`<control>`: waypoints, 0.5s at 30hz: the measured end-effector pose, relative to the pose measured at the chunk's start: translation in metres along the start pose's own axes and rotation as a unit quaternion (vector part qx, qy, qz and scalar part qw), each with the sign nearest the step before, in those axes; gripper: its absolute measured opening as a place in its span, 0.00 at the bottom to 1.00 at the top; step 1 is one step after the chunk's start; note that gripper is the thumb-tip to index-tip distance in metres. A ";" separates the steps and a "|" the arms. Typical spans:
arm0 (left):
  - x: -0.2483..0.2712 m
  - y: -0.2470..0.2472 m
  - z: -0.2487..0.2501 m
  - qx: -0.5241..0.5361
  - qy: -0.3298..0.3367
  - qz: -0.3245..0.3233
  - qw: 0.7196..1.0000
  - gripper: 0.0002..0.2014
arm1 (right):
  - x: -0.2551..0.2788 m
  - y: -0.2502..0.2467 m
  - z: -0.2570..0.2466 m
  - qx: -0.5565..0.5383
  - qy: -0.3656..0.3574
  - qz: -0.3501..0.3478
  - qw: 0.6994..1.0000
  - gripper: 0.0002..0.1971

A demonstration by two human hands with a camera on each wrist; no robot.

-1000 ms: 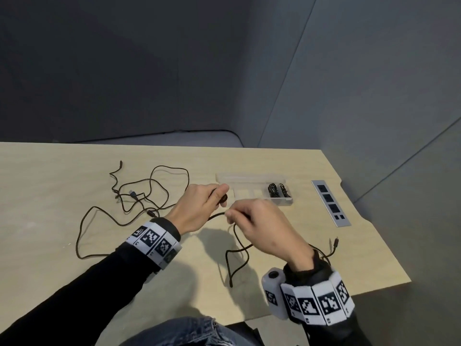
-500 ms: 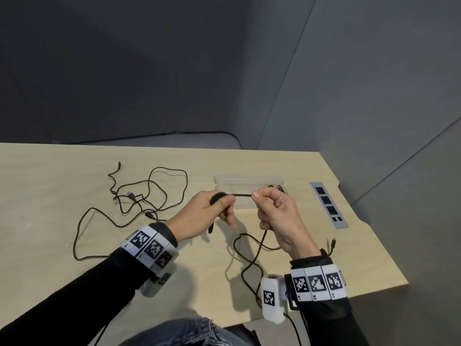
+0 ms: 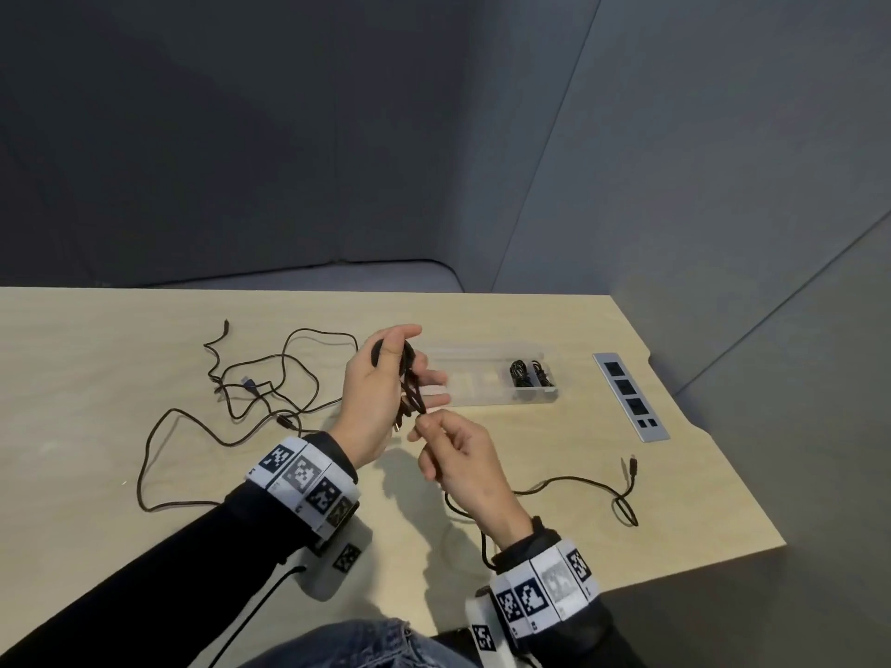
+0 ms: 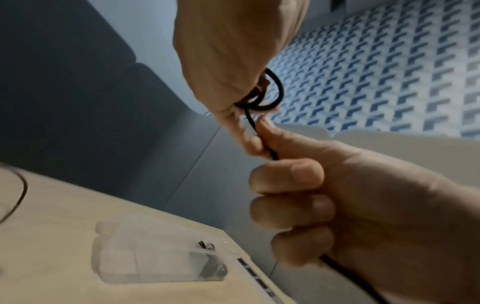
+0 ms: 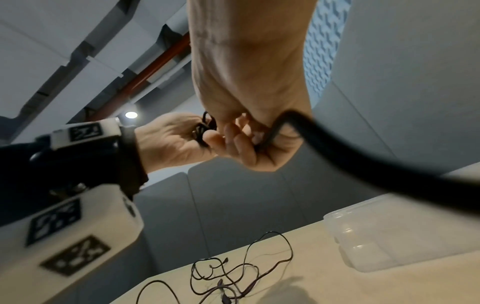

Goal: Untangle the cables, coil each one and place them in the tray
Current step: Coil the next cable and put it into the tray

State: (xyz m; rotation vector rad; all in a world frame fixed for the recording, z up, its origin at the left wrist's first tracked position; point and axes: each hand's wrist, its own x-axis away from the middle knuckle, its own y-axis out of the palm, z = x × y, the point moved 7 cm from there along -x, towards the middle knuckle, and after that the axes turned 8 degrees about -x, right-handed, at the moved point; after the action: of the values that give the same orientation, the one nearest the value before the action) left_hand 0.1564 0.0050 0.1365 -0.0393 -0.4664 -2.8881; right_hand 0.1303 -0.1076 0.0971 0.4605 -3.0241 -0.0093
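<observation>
My left hand [image 3: 385, 383] is raised over the table and grips a small coil of black cable [image 3: 411, 384], thumb on top. In the left wrist view the coil [image 4: 270, 96] shows as a loop under the palm. Just below it my right hand [image 3: 453, 455] pinches the same cable, and the loose tail [image 3: 598, 489] trails behind it across the table to a plug at the right. The clear tray [image 3: 487, 383] lies beyond the hands, with two coiled cables [image 3: 529, 373] in its right compartments. A tangle of black cables [image 3: 260, 383] lies at the left.
A grey socket strip [image 3: 629, 395] is set into the table to the right of the tray. The table's right edge [image 3: 713, 436] runs close to the trailing cable. Grey padded walls stand behind the table.
The left hand has turned upright with more loops of cable in it. The right hand has dropped from level with the left to just below it, and the tail on the table has shifted.
</observation>
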 end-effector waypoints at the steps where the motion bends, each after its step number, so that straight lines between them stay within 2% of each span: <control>1: -0.001 -0.002 -0.001 0.016 -0.009 0.019 1.000 0.11 | 0.002 0.005 0.001 0.023 0.007 -0.017 1.000 0.13; 4: -0.006 -0.011 -0.001 -0.013 -0.014 0.052 0.998 0.09 | 0.008 0.017 0.002 0.140 0.040 -0.080 0.986 0.15; 7: -0.014 -0.020 0.007 -0.147 0.059 0.030 0.987 0.08 | 0.023 0.024 -0.007 0.282 0.041 -0.164 0.944 0.12; 9: -0.015 -0.022 0.008 -0.290 0.136 -0.011 0.947 0.08 | 0.030 0.023 -0.027 0.320 0.012 -0.178 0.931 0.11; 12: -0.005 -0.012 -0.002 -0.446 0.213 -0.093 0.864 0.08 | 0.029 0.009 -0.063 0.364 -0.054 -0.128 0.921 0.09; 15: -0.001 -0.005 -0.004 -0.477 0.230 -0.128 0.838 0.17 | 0.023 -0.004 -0.084 0.372 -0.103 -0.072 0.920 0.09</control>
State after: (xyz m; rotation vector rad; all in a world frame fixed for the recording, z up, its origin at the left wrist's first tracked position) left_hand 0.1566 0.0089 0.1312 0.5788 1.1294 -2.8849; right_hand 0.1166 -0.1177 0.1823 0.7633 -3.0772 1.1791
